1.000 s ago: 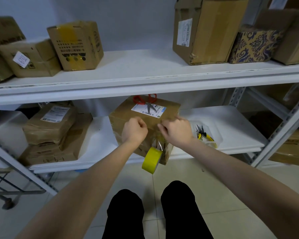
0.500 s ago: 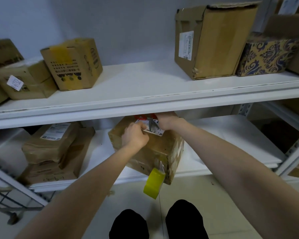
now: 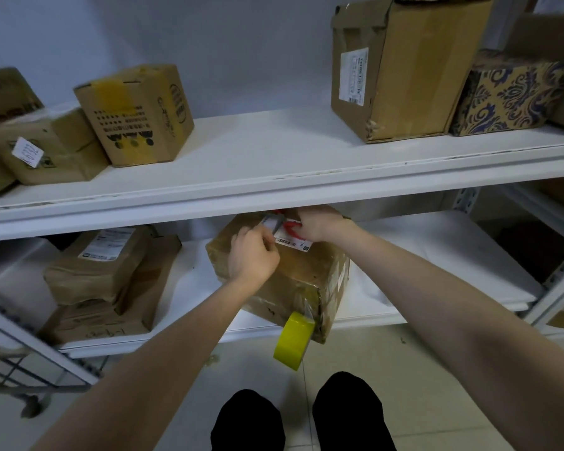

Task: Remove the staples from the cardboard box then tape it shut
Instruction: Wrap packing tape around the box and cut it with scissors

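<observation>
- The box (image 3: 293,275) sits on the lower shelf (image 3: 437,255) at the centre of the frame, partly tucked under the upper shelf (image 3: 274,177), with one corner jutting past the shelf edge toward the viewer.
- A white label (image 3: 292,241) lies on the box top near its far edge.
- The right hand (image 3: 319,222), just above centre, has its fingers curled round the red handles of scissors (image 3: 288,227) that rest on the box top by the label.
- The left hand (image 3: 253,255) rests on the box top just left of the label, fingers curled in. Its fingertips are close to the grey blade end of the scissors, but whether they pinch anything cannot be told.
- A yellow tape roll (image 3: 293,340) hangs below the box's near corner, lower centre, seemingly held by a clear strip stuck to the box and dangling over the floor.
- No staples show on the visible faces, and glossy wrinkled tape already covers the near corner, so stapling removal looks finished and taping looks well along.
- What is left, by this reading, is to cut the strip free of the roll with the scissors and press the loose end down.
- Other boxes stand on both shelves at the left and upper right, well apart from the work.
</observation>
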The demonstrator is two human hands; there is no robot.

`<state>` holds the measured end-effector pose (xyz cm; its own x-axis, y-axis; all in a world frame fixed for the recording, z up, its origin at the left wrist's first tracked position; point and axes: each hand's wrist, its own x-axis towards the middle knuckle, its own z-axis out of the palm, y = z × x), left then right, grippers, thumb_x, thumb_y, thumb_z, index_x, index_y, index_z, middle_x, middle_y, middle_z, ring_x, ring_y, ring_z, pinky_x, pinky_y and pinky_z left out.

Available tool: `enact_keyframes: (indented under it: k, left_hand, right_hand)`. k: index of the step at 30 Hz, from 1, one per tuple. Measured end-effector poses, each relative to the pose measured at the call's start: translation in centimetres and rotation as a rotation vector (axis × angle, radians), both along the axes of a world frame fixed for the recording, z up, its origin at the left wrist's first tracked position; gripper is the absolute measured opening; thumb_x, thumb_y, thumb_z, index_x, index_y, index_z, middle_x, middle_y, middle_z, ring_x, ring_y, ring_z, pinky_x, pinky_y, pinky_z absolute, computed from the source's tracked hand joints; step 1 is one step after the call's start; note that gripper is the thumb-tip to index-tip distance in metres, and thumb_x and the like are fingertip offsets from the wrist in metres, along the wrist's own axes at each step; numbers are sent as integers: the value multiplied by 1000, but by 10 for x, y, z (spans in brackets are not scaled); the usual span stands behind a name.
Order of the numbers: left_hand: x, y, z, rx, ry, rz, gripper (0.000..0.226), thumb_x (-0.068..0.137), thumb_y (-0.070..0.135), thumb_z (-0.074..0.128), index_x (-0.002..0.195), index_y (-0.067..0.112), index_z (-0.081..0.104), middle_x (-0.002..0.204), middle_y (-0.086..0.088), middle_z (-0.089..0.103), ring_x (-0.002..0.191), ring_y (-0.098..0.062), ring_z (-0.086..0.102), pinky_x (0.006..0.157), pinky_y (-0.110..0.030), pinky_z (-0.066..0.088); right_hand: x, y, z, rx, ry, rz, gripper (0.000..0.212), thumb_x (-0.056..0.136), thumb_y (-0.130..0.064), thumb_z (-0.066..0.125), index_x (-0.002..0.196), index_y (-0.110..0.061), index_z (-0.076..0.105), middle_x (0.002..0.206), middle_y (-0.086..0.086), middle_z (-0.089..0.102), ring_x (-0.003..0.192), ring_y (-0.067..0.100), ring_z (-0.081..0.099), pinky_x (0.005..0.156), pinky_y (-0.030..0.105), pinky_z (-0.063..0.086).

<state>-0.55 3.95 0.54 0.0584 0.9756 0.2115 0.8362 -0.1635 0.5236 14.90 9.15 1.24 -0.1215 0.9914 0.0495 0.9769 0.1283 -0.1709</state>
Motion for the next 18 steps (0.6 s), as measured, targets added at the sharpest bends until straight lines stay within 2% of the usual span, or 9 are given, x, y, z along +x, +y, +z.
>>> enact_keyframes:
  k: [3, 5, 7, 10, 11, 14, 16, 18]
  left_hand:
    - [-2, -11, 2, -62, -74, -19, 16, 84, 10, 57, 79, 25, 61, 74, 5, 60, 76, -15, 60, 57, -18, 39]
    - [-4, -21, 3, -104, -75, -49, 16, 85, 11, 57, 78, 24, 62, 67, 12, 55, 70, -8, 55, 51, -12, 33]
    - [-4, -25, 0, -176, -52, -80, 15, 86, 13, 59, 77, 24, 63, 71, 13, 57, 73, -6, 53, 57, -13, 37]
    - [-5, -31, -6, -353, -101, -76, 14, 87, 22, 63, 73, 22, 59, 78, 6, 62, 82, -13, 59, 76, -27, 49]
    - [-5, -32, -8, -386, -110, -67, 18, 87, 25, 64, 71, 23, 57, 77, 6, 61, 83, -15, 60, 78, -29, 49]
    - [-4, -38, -12, -433, -107, -62, 25, 88, 27, 62, 64, 21, 56, 74, 1, 61, 83, -18, 60, 80, -31, 48]
    - [-4, -41, -14, -496, -121, -69, 25, 87, 27, 62, 64, 19, 57, 78, -5, 63, 82, -20, 61, 84, -33, 50]
    - [-4, -45, -17, -581, -157, -110, 15, 85, 22, 63, 71, 17, 62, 83, -8, 67, 88, -24, 65, 90, -36, 52]
  right_hand:
    - [-4, 2, 5, -9, -13, 24, 36, 92, -38, 50, 122, -19, 51, 111, 4, 59, 96, 25, 58, 76, 33, 50]
    - [-12, 4, 7, -126, 43, 49, 37, 91, -33, 48, 125, -18, 48, 112, 7, 60, 91, 23, 58, 73, 31, 49]
    - [-15, 6, 10, -191, 39, 43, 35, 90, -33, 49, 122, -17, 48, 107, 7, 60, 85, 19, 56, 70, 28, 45]
    - [-17, 3, 13, -171, -3, 19, 41, 87, -42, 53, 118, -15, 49, 92, 3, 56, 78, 17, 52, 68, 27, 41]
    - [-18, 2, 14, -189, -5, 16, 50, 87, -45, 54, 124, -14, 46, 93, 4, 55, 82, 18, 53, 70, 28, 41]
    - [-22, 0, 18, -302, -16, 26, 73, 85, -52, 54, 142, -13, 29, 118, 9, 56, 98, 24, 52, 83, 32, 46]
    - [-24, 2, 18, -294, -38, 37, 68, 82, -54, 59, 132, -12, 41, 121, 8, 57, 95, 22, 51, 83, 32, 47]
    - [-26, 1, 19, -284, -4, 34, 61, 78, -53, 67, 119, -11, 53, 112, 6, 60, 89, 19, 53, 77, 29, 46]
